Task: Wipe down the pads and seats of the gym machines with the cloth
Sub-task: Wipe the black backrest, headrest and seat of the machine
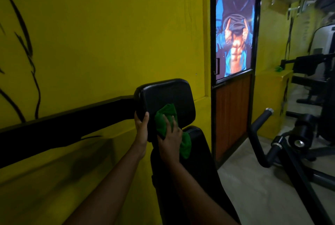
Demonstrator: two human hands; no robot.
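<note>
Against the yellow wall [90, 43], a black pad [168, 94] is getting wiped.
A green cloth [166, 114] is lying over the pad's lower front; the right hand [170, 143] is pressing it flat, fingers spread, while the left hand [141, 130] is gripping the pad's lower left edge, thumb in front.

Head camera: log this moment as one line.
step: wipe upper pad | left hand: grips pad edge | right hand: presses green cloth on pad

No legible text — none anywhere.
</note>
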